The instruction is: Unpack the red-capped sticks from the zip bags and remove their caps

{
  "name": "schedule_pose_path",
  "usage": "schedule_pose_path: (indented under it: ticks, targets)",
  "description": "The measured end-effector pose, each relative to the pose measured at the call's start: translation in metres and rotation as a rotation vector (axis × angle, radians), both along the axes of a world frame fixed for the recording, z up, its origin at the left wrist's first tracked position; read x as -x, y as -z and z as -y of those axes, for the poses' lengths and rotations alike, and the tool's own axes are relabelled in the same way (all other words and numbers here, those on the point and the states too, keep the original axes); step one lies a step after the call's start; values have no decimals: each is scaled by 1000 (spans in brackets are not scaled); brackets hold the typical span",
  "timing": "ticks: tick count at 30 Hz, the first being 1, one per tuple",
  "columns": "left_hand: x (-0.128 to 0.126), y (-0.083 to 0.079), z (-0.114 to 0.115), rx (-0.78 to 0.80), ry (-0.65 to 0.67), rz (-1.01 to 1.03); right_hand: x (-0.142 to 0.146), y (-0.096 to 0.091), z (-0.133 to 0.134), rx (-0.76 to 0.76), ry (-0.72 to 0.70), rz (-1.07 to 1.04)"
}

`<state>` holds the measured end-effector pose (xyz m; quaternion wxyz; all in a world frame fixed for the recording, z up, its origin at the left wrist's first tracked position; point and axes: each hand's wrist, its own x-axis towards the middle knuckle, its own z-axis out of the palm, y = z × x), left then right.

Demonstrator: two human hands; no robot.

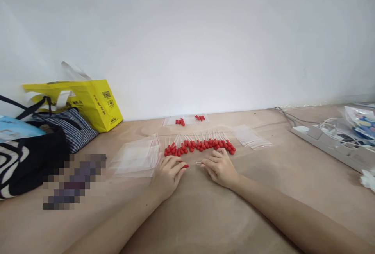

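A long row of small clear droppers with red bulbs [202, 144] lies across the beige surface. Just in front of it my left hand [169, 175] rests knuckles up, fingertips pinched on a single red bulb [186, 165]. My right hand [219, 166] faces it a few centimetres away, fingers curled, pinching a short clear tube [199, 163]. Bulb and tube are apart, pointing at each other. A stack of clear zip bags with red seals [136, 156] lies left of my left hand. Two filled zip bags [187, 120] lie further back by the wall.
A yellow tote [88, 101], a striped bag [70, 127] and a black patterned bag [23, 160] crowd the left. More clear bags [252, 136] lie right of the row. A power strip with cables [328, 140] sits at the right. A white wall closes the back.
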<state>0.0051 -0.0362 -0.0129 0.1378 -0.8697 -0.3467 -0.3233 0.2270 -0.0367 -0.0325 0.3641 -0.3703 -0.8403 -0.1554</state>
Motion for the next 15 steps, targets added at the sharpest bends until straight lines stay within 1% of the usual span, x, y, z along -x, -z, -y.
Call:
schedule_pose_path:
  ticks: [3, 5, 7, 11, 15]
  targets:
    - [0, 3, 1, 79, -28, 45, 1, 6, -3, 73, 74, 14]
    - [2, 3, 2, 114, -42, 52, 0, 9, -5, 129, 93, 9]
    - [6, 1, 3, 141, -54, 46, -1, 12, -6, 174, 73, -26]
    - [15, -5, 4, 179, -101, 4, 2, 13, -7, 223, -3, -177]
    - [22, -2, 2, 140, -88, -99, 14, 10, -5, 280, -53, -250]
